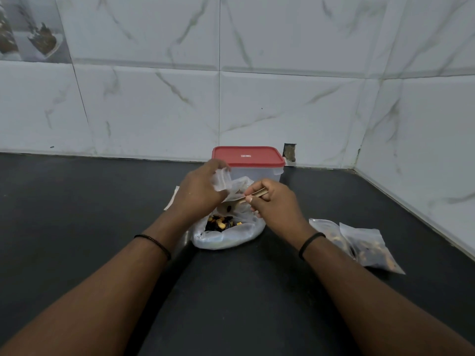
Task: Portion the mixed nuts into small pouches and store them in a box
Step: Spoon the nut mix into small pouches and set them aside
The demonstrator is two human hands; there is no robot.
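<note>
Spooning is the step we are judging to be in hand. Our left hand (199, 192) is gripping a small clear pouch (222, 182), fingers curled round its top and holding it just above the big bag, while our right hand (273, 204) is pinching the handle of a metal spoon (253, 196) between thumb and fingers. The spoon's bowl is pointing toward the pouch held in the left hand, and we cannot tell whether it is carrying nuts, since the plastic is hiding it.

Directly below and between both hands, the open plastic bag (231, 236) is sitting on the dark counter (77, 206), and the mixed nuts (221, 223) are showing dark and yellow through its mouth. Just beyond the hands, close to the wall, the box (253, 170) is standing with its red lid (248, 156) on. Off to the right of our right wrist, 2 filled pouches (359, 245) are lying overlapping on the counter, so we are reckoning the portioning is partly done and nothing is stored yet. A flat pale thing, perhaps spare pouches (171, 201), is peeking out just left of the left hand.

Next, we are expecting to need the pouch mouth kept spread wide and the spoon tipped squarely into it, over the big bag so strays are falling back in. After that the pouch is wanting sealing, and the lid is needing to come off before any pouch goes in.
</note>
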